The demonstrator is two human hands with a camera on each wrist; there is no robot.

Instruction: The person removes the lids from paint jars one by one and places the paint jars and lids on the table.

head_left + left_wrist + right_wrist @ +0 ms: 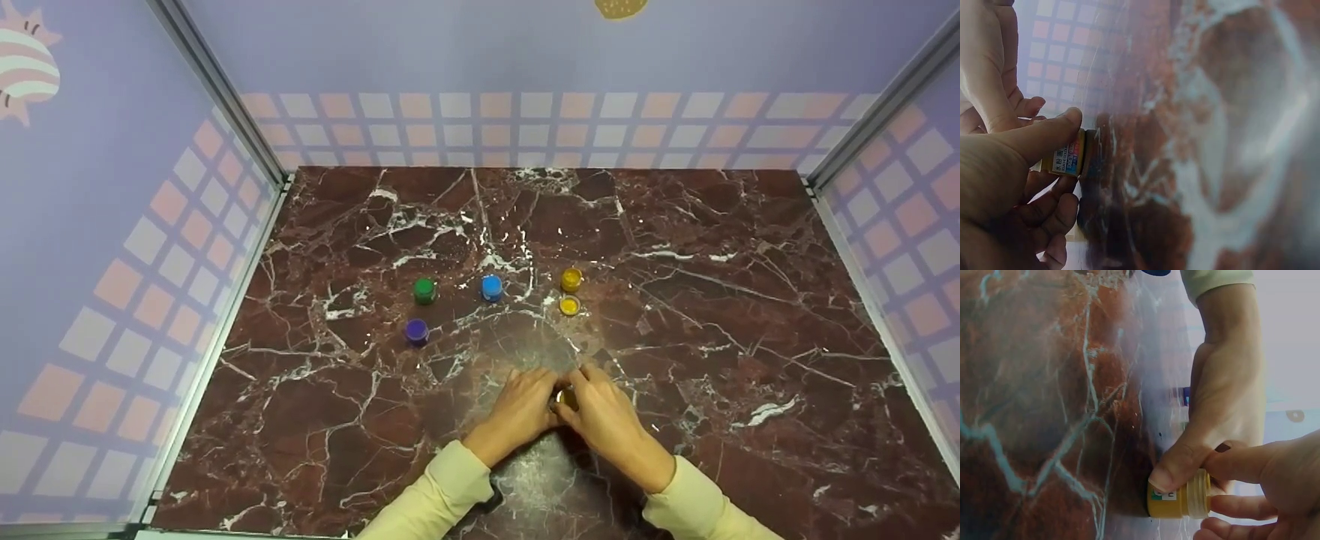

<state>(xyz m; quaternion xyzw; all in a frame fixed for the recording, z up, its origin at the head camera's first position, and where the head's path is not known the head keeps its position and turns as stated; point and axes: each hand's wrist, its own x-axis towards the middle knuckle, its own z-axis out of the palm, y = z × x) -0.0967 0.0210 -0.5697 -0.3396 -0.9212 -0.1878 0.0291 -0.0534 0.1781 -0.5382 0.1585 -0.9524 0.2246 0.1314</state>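
Note:
A small ochre-yellow paint jar (1168,505) stands upright on the table between my two hands. My left hand (523,409) grips its body, thumb on the printed label (1067,157). Around the ridged, see-through lid (1199,494) at its top, my right hand (611,420) pinches with thumb and fingers. The lid sits on the jar; whether it is loose cannot be seen. In the head view the hands hide much of the jar (568,399).
Farther back stand a green jar (424,291), a blue jar (492,288) and a purple jar (417,332). A yellow jar (571,280) has a yellow-stained lid (569,305) lying in front of it. Panels (495,127) enclose the marbled table (712,450) at back and sides.

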